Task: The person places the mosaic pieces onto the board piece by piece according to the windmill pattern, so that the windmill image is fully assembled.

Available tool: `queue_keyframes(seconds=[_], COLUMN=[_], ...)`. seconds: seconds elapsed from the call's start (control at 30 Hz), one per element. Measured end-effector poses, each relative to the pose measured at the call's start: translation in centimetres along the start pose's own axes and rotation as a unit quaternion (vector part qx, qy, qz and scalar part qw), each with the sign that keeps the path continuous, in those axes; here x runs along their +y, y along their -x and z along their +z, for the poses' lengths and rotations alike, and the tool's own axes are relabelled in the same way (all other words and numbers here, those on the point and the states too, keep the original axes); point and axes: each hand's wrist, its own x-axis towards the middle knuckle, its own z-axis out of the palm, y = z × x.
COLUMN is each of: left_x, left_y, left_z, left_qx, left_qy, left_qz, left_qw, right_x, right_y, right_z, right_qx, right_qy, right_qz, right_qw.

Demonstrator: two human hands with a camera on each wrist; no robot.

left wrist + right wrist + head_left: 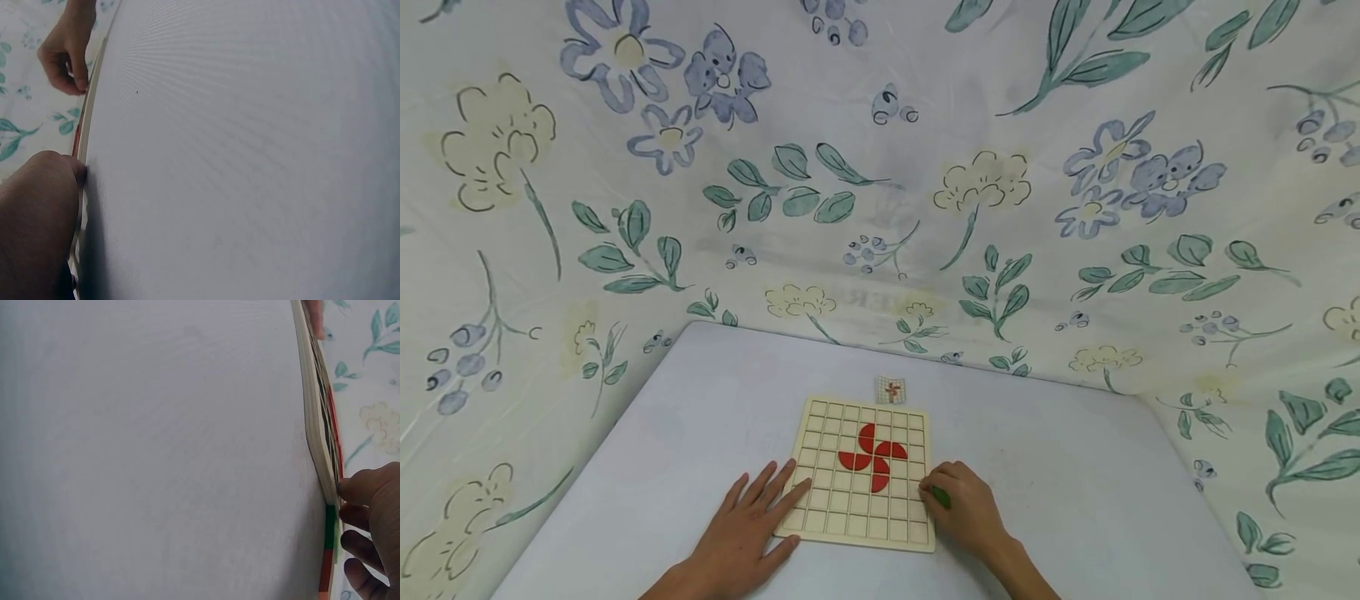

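Observation:
A square wooden grid board [842, 523] lies on the white table. Several red curved pieces [878, 482] sit on it in a pinwheel. My left hand [741, 525] rests flat with fingers spread on the board's left side, the thumb near its lower edge. At the right edge my right hand [966, 508] has curled fingers, the thumb and fingertips touching the rim. A green piece [940, 497] shows between them; its full shape is hidden. In the right wrist view, a green block [330, 528] and an orange-red strip [325, 575] show below the fingers.
A small card [891, 390] with a red pinwheel on a grid lies just beyond the board. The white tabletop [1060, 467] extends around it. Floral cloth [820, 250] hangs behind and at both sides.

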Motion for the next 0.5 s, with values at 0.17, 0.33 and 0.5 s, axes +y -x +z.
queue_keyframes(seconds=[0.17,0.33,0.5], left_x=[0.1,0.2,0.2], left_y=[0.0,-0.1,-0.1], left_z=[-0.1,-0.3,-0.3], left_qx=[-0.010,-0.010,0.000], left_qy=[0.012,0.018,0.014], left_qz=[-0.011,-0.010,-0.002], left_qw=[0.9998,0.9997,0.9999], right_x=[0.3,0.7,1.2], right_y=[0.5,1.0,1.4], right_z=[-0.3,-0.7,-1.3], right_qx=[0.004,0.000,-0.013], right_qy=[0.000,0.003,0.016], right_qz=[0.015,0.036,0.057], right_qw=[0.9999,0.9993,0.9982])
